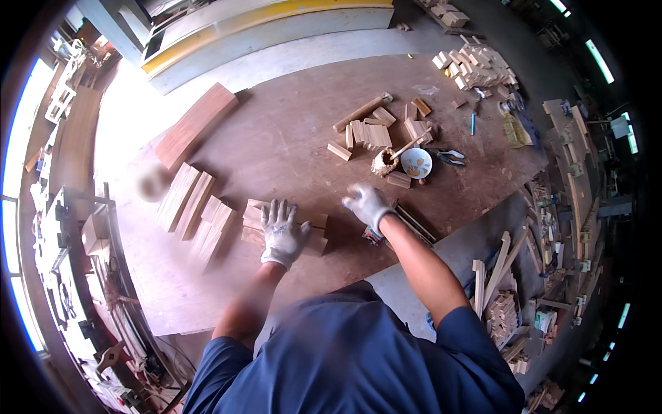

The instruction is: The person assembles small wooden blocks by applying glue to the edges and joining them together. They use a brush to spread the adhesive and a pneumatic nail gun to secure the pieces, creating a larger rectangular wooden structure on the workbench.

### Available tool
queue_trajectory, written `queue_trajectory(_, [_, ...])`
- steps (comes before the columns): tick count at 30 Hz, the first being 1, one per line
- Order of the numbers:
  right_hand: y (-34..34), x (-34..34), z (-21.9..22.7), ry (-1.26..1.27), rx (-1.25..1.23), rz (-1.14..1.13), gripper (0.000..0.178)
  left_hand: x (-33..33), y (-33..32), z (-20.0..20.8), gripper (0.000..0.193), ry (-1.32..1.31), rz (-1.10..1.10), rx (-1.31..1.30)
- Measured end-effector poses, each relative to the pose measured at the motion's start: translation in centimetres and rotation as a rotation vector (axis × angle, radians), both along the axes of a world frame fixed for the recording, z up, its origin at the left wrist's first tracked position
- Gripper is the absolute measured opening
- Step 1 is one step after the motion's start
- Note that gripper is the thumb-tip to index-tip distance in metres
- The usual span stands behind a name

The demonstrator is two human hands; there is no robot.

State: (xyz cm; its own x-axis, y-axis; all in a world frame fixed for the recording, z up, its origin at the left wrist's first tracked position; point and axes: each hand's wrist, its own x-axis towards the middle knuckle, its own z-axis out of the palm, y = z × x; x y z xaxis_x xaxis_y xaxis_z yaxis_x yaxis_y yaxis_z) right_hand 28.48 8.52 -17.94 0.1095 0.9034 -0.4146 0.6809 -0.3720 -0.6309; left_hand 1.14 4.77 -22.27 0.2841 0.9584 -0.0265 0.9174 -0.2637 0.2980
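Note:
My left hand (283,234), in a pale work glove, lies flat with its fingers spread on a group of pale wooden blocks (252,222) close in front of me. My right hand (367,205), gloved too, hovers over the table to the right of these blocks. Its fingers look apart, though slightly blurred, and nothing shows in them. Just beside and partly behind my right wrist lies a long dark metal tool (415,224), whose kind I cannot make out. Larger wooden blocks (187,200) stand in a slanted row left of my left hand.
A reddish board (198,124) lies at the table's (289,117) far left. Beyond my right hand are small wood pieces (372,135), a white bowl (416,172) with brown residue, a stick (412,142) in a smeared container, and pliers (452,158). Blocks are heaped (476,67) far right.

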Motion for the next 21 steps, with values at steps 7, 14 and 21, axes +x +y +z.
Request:
queue_trajectory(7, [9.4,0.5,-3.4,-0.393,0.099,0.195,0.052,0.4,-0.1,0.3,0.058,-0.026,-0.032,0.046])
queue_trajectory(14, [10.1,1.0,-8.7,-0.414,0.185,0.265,0.035,0.6,-0.1,-0.5,0.054,-0.01,-0.032,0.061])
queue_trajectory(21, [6.8,0.5,-6.0,-0.347,0.116,0.333,0.039,0.3,-0.2,-0.7,0.053,-0.019,-0.028,0.047])
